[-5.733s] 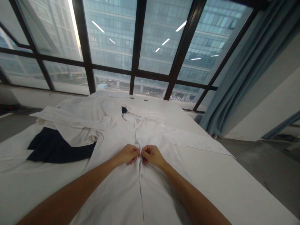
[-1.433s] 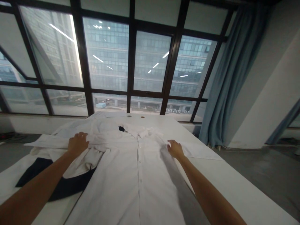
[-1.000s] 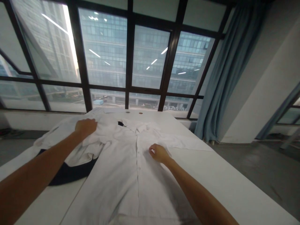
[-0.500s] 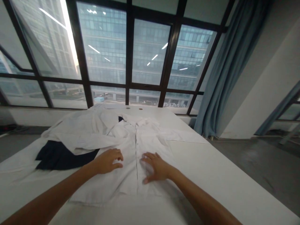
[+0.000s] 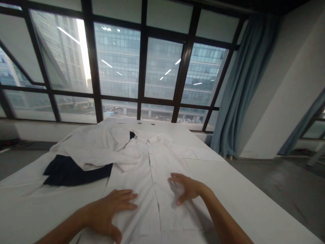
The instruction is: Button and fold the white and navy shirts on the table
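A white button-up shirt (image 5: 142,176) lies spread front side up, its collar toward the window and its hem toward me. My left hand (image 5: 111,210) is over the shirt's lower left part, with fingers spread and thumb apart. Over the right front panel is my right hand (image 5: 186,188), its fingers stretched and the thumb held away from them. Neither hand grips any cloth; whether the fingertips touch the fabric I cannot tell.
Left of the shirt lie more white garments (image 5: 88,145) and a dark navy cloth (image 5: 76,173), partly covered. The white table (image 5: 228,196) reaches toward the windows (image 5: 162,67). A blue curtain (image 5: 241,91) hangs at right.
My left hand has come nearer to me and its fingers have spread wider. My right hand has shifted right. The view has tilted slightly upward.
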The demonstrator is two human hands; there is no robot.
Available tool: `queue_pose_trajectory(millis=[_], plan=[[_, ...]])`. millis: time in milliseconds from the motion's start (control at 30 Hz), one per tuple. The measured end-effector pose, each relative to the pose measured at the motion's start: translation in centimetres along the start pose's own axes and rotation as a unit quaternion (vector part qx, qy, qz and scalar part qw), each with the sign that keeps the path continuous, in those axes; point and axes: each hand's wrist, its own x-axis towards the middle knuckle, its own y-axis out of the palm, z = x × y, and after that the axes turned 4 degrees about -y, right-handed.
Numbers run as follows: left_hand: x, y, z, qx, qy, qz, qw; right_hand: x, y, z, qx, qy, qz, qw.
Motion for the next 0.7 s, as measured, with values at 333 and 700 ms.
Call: queue_pose_trajectory(millis=[333, 700], plan=[[2.2, -8.6, 9.4, 0.277, -0.29, -0.249, 0.882, 7.8, -1.6, 7.6, -0.02, -0.083, -0.192, 0.978], [5.7, -8.3, -0.5, -0.228, -0.138, -0.028, 0.964, 12.4, 0.0, 11.8, 0.449, 0.066, -0.004, 0.891]])
